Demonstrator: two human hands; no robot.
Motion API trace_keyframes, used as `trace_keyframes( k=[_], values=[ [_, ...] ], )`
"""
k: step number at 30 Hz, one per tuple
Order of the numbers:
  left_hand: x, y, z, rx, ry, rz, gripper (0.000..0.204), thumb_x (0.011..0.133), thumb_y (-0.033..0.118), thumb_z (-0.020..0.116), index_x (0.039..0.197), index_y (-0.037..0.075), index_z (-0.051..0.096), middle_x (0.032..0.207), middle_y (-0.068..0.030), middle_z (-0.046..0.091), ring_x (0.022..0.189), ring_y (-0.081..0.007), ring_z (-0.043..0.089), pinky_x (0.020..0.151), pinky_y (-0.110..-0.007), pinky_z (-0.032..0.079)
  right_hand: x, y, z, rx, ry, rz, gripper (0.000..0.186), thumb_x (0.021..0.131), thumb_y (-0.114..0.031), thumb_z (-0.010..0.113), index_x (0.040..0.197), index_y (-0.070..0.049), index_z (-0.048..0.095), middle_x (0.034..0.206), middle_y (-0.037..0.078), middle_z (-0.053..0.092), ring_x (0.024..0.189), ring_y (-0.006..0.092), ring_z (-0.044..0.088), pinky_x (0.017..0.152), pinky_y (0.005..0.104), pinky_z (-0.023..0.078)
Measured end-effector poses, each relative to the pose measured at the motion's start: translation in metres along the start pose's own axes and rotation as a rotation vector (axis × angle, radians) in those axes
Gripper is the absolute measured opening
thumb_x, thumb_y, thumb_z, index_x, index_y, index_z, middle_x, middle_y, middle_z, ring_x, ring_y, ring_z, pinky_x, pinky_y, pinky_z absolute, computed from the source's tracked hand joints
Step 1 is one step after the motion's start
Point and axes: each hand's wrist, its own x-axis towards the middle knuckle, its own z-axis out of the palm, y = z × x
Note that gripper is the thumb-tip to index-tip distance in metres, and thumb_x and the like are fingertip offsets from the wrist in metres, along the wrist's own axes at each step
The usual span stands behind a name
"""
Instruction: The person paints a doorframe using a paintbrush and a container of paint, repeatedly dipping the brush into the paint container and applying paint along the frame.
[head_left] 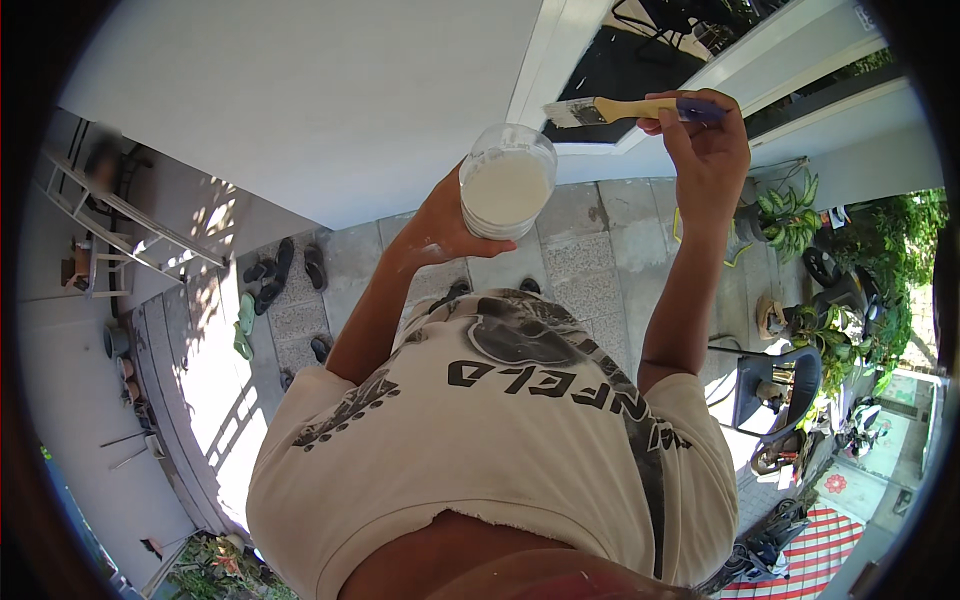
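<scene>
My left hand (440, 228) is wrapped round a clear plastic container (505, 190) of white paint or a similar white liquid, with white smudges on my thumb side. In my right hand (706, 140), raised to the right of the container, is a flat paintbrush (630, 110) with a pale wooden handle, a purple end and whitish bristles. The bristles are held level, above and right of the container's rim. Behind them are a white wall (300, 100) and a white-framed opening (530, 70) with dark panes.
A white ladder (150, 225) stands at the left. Dark sandals (275, 280) and green slippers (243, 325) lie on the paved floor (560, 240). To the right are potted plants (785, 210), a black chair (805, 390), assorted clutter and a red-and-white striped cloth (815, 555).
</scene>
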Motion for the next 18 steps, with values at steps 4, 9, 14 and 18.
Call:
trace_keyframes(
  k=[4, 9, 14, 18],
  values=[
    [-0.003, -0.002, -0.003, 0.052, 0.046, 0.044, 0.104, 0.060, 0.024, 0.096, 0.149, 0.005, 0.045, 0.139, -0.0131, 0.058, 0.132, -0.0300, 0.054, 0.114, -0.042, 0.042, 0.002, -0.020, 0.001, -0.087, -0.014, -0.024, 0.026, 0.099, 0.004, 0.062, 0.123, 0.010, 0.057, 0.106, 0.022, 0.072, 0.092, 0.0256, 0.074, 0.084, 0.0349, 0.062],
    [-0.003, -0.010, -0.006, 0.113, 0.117, 0.091, 0.101, 0.061, 0.022, 0.096, 0.147, 0.005, 0.046, 0.139, -0.0128, 0.056, 0.130, -0.0300, 0.055, 0.112, -0.043, 0.044, 0.004, -0.046, -0.009, 0.320, -0.115, -0.094, 0.023, 0.100, 0.002, 0.060, 0.121, 0.011, 0.060, 0.105, 0.021, 0.071, 0.092, 0.0258, 0.074, 0.083, 0.0375, 0.062],
    [-0.001, -0.015, -0.006, 0.139, 0.160, 0.086, 0.095, 0.062, 0.021, 0.095, 0.143, 0.005, 0.049, 0.137, -0.0125, 0.056, 0.127, -0.0290, 0.057, 0.109, -0.042, 0.047, -0.008, -0.064, 0.013, 0.216, -0.219, -0.065, 0.020, 0.098, -0.002, 0.066, 0.116, 0.008, 0.065, 0.103, 0.018, 0.072, 0.090, 0.0239, 0.073, 0.083, 0.0331, 0.060],
    [-0.004, -0.019, -0.007, 0.146, 0.234, 0.148, 0.090, 0.064, 0.017, 0.095, 0.141, 0.005, 0.050, 0.132, -0.0107, 0.060, 0.123, -0.0248, 0.060, 0.105, -0.039, 0.049, -0.010, -0.052, 0.050, -0.274, -0.462, -0.160, 0.019, 0.091, -0.008, 0.078, 0.107, 0.000, 0.073, 0.092, 0.010, 0.076, 0.083, 0.0167, 0.072, 0.077, 0.0287, 0.053]
  ],
)
